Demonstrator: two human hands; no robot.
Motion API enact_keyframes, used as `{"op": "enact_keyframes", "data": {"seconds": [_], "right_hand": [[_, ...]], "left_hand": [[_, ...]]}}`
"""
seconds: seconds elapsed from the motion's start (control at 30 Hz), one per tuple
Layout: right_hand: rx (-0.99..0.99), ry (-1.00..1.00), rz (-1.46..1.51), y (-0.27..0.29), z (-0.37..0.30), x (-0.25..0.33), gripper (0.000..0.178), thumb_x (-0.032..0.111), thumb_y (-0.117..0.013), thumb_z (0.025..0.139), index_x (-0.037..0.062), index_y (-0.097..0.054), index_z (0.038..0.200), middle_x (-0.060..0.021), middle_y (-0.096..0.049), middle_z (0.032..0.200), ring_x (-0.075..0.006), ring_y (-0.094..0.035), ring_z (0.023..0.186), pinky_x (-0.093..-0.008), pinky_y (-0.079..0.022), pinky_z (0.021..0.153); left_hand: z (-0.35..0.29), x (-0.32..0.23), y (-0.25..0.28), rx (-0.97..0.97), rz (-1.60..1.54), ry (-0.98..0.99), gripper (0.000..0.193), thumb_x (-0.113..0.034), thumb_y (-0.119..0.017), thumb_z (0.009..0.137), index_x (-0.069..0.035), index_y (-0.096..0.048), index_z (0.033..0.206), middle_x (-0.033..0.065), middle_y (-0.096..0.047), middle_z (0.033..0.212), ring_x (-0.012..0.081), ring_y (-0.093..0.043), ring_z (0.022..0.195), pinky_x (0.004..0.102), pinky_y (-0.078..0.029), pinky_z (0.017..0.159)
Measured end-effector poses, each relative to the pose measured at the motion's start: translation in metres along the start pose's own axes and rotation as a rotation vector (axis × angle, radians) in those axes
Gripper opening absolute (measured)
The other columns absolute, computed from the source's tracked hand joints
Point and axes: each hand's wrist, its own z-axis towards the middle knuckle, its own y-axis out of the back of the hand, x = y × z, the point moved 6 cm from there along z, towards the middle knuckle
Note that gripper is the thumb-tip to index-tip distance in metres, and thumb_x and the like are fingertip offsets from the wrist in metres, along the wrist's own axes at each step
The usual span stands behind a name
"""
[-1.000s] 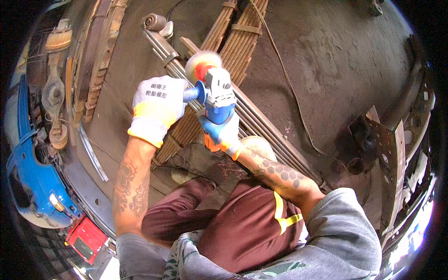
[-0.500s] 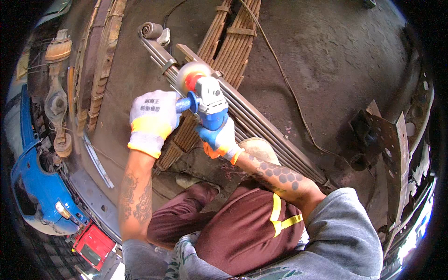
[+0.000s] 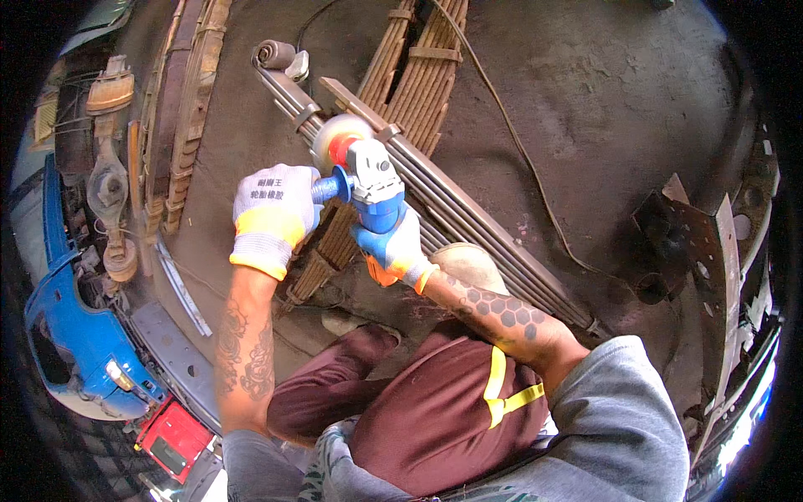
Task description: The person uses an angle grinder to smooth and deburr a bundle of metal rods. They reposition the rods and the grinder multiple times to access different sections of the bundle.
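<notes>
Both my hands wear grey-white work gloves with blue palms and orange-yellow cuffs. A blue and silver angle grinder (image 3: 376, 188) is between them, its round wheel (image 3: 341, 140) blurred as if spinning. My left hand (image 3: 274, 209) is wrapped round the blue side handle. My right hand (image 3: 395, 247) grips the blue body from the lower right. The wheel lies at the upper side of a long stack of steel leaf springs (image 3: 468, 230), which runs slantwise from upper left to lower right. A rolled eye (image 3: 273, 55) forms its far end. Exact contact is hidden by the blur.
More rusty leaf springs (image 3: 427, 79) lie crosswise under the stack. A cable (image 3: 514, 138) curves over the dark floor. Rusty beams (image 3: 188, 109) and an axle (image 3: 107, 184) lie at left, near a blue vehicle part (image 3: 84, 351). A metal bracket (image 3: 711, 243) stands at right.
The grinder has shifted very slightly down and left along with both hands. My grip on it looks the same.
</notes>
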Motion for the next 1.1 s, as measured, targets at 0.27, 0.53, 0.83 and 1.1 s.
{"op": "enact_keyframes", "data": {"seconds": [0.27, 0.53, 0.83, 1.1], "right_hand": [[-0.049, -0.019, -0.044, 0.001, 0.001, 0.011, 0.038, 0.016, -0.083, 0.077, 0.0016, -0.069, 0.109, -0.0078, -0.076, 0.094, -0.0173, -0.071, 0.079, -0.0356, -0.057, 0.075], [0.031, 0.005, -0.066, 0.001, 0.001, 0.005, 0.039, 0.018, -0.082, 0.078, 0.0015, -0.07, 0.112, -0.0093, -0.075, 0.098, -0.0175, -0.071, 0.085, -0.0356, -0.057, 0.079], [0.096, -0.126, -0.077, -0.014, -0.01, -0.022, 0.055, 0.014, -0.084, 0.073, 0.0016, -0.062, 0.122, -0.0066, -0.074, 0.102, -0.0148, -0.068, 0.091, -0.0347, -0.057, 0.084], [0.114, -0.133, -0.008, -0.006, -0.009, -0.005, 0.048, 0.014, -0.083, 0.073, 0.0025, -0.064, 0.115, -0.0064, -0.073, 0.096, -0.0149, -0.069, 0.086, -0.0346, -0.057, 0.082]], "left_hand": [[0.001, -0.009, 0.01, -0.097, 0.045, -0.099, 0.012, -0.025, -0.07, 0.088, -0.02, -0.078, 0.096, 0.0105, -0.078, 0.092, 0.0328, -0.076, 0.088, 0.0471, -0.06, 0.078], [-0.011, -0.007, 0.003, -0.051, -0.001, -0.067, 0.011, -0.025, -0.067, 0.092, -0.019, -0.076, 0.093, 0.0111, -0.077, 0.089, 0.032, -0.077, 0.086, 0.0465, -0.06, 0.075], [-0.015, 0.011, -0.024, 0.025, -0.048, 0.028, 0.011, -0.029, -0.071, 0.088, -0.02, -0.074, 0.094, 0.0121, -0.077, 0.092, 0.036, -0.075, 0.088, 0.0505, -0.059, 0.078], [-0.016, 0.01, -0.022, 0.005, -0.061, 0.013, 0.015, -0.028, -0.069, 0.093, -0.019, -0.078, 0.1, 0.0114, -0.079, 0.097, 0.0336, -0.076, 0.093, 0.0472, -0.06, 0.08]]}}
